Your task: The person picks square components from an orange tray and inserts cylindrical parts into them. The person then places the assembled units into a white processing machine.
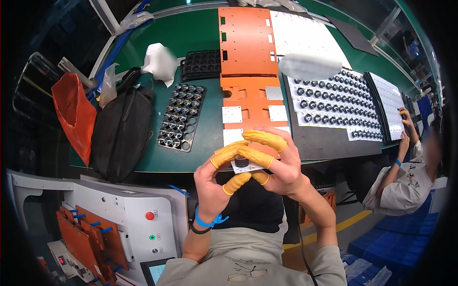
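Observation:
Close to my body, just past the table's front edge, both hands hold a small white board with a black round lens part (242, 162) on it. My left hand (213, 183) pinches it from the left, and my right hand (285, 167) from the right. Yellow finger cots cover the thumbs and several fingers, which partly hide the board. Beyond the hands is an orange fixture plate (246, 106) with several white square boards (232, 115) in its recesses. A black tray of round lens parts (191, 125) lies to the left.
On the right, white panels with rows of black lens parts (329, 102) lie on a dark board (319, 145). An orange cover (247, 40) stands behind the fixture. A black bag (125, 133) and a grey machine (129, 214) are left; a co-worker (405, 186) works at right.

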Tool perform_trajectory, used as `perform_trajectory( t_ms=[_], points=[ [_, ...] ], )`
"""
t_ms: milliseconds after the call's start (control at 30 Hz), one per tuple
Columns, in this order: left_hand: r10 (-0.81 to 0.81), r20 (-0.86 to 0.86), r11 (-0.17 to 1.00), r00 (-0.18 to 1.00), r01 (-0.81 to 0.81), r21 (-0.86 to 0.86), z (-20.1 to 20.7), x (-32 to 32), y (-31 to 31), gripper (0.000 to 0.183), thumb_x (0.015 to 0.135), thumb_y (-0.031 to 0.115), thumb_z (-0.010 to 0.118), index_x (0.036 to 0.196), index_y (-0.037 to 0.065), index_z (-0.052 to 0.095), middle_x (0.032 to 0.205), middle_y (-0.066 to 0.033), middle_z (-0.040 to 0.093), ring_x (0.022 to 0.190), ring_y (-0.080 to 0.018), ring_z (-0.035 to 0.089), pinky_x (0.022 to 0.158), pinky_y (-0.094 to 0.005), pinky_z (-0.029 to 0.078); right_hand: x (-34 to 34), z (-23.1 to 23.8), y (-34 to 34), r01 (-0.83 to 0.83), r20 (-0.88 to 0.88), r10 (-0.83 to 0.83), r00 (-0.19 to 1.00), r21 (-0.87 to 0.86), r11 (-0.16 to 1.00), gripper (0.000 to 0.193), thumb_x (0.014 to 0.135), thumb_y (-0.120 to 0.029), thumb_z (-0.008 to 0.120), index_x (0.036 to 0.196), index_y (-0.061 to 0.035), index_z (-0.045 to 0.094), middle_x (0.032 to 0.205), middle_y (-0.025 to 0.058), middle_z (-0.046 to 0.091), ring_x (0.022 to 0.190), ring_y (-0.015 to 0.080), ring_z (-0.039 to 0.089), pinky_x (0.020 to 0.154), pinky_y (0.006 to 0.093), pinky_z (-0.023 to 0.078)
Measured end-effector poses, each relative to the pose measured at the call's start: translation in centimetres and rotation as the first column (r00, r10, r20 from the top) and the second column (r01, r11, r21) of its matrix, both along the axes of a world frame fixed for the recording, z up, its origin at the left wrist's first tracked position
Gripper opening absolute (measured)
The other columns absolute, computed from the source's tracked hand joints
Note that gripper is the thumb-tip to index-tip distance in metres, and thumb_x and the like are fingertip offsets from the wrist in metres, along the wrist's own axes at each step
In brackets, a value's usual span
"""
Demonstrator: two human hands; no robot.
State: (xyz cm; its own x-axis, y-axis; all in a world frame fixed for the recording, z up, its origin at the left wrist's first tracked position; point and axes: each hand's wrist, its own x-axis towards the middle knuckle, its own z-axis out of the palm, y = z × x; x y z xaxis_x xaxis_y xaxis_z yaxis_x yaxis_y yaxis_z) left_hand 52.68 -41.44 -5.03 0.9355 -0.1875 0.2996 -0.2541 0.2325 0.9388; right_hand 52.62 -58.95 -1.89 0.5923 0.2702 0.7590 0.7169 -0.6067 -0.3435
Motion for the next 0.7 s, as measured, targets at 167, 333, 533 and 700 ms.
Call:
perform_trajectory(
  t_ms=[167, 333, 533, 700],
  points=[
    [0.036, 0.212, 0.981, 0.977, -0.075, 0.177, 0.5, 1.7, 0.3, 0.035, 0.078, 0.018, 0.085, 0.102, -0.002, 0.072, 0.09, -0.0095, 0.07, 0.079, -0.0153, 0.066, 0.071, -0.0275, 0.052, -0.6, -0.8, -0.6, -0.037, -0.212, 0.056, 0.976, 0.093, 0.995, 0.047, 0.07, -0.004, 0.08, 0.115, -0.0031, 0.069, 0.128, 0.0175, 0.06, 0.108, 0.0358, 0.064, 0.085, 0.0411, 0.054],
    [0.329, 0.158, 0.803, 0.931, -0.363, 0.473, 2.5, 5.5, 0.3, 0.029, 0.08, 0.018, 0.082, 0.09, -0.008, 0.072, 0.065, -0.0122, 0.058, 0.057, -0.016, 0.052, 0.053, -0.0315, 0.04, -0.6, -1.0, -1.9, 0.065, -0.345, -0.013, 0.939, 0.138, 0.988, 0.047, 0.08, -0.008, 0.077, 0.124, -0.0046, 0.065, 0.133, 0.0199, 0.055, 0.116, 0.036, 0.059, 0.093, 0.0407, 0.05],
    [0.342, 0.352, 0.427, 0.871, -0.478, 0.768, 0.6, 14.3, -0.8, 0.033, 0.085, 0.028, 0.075, 0.084, -0.004, 0.074, 0.066, -0.0255, 0.063, 0.057, -0.0406, 0.059, 0.053, -0.0436, 0.043, -0.9, -0.9, -2.8, 0.025, -0.388, 0.047, 0.921, 0.18, 0.983, 0.045, 0.082, -0.007, 0.075, 0.126, -0.0052, 0.064, 0.136, 0.0187, 0.054, 0.12, 0.0358, 0.057, 0.096, 0.0412, 0.048],
    [0.277, 0.34, 0.335, 0.899, -0.422, 0.843, -1.1, 16.5, -2.4, 0.03, 0.085, 0.025, 0.072, 0.081, -0.005, 0.073, 0.068, -0.0276, 0.062, 0.068, -0.0444, 0.064, 0.058, -0.0467, 0.048, -1.0, -1.2, -3.2, 0.027, -0.373, 0.043, 0.927, 0.181, 0.983, 0.045, 0.082, -0.008, 0.076, 0.126, -0.006, 0.064, 0.136, 0.0178, 0.054, 0.116, 0.0343, 0.059, 0.092, 0.0394, 0.051]
  ],
)
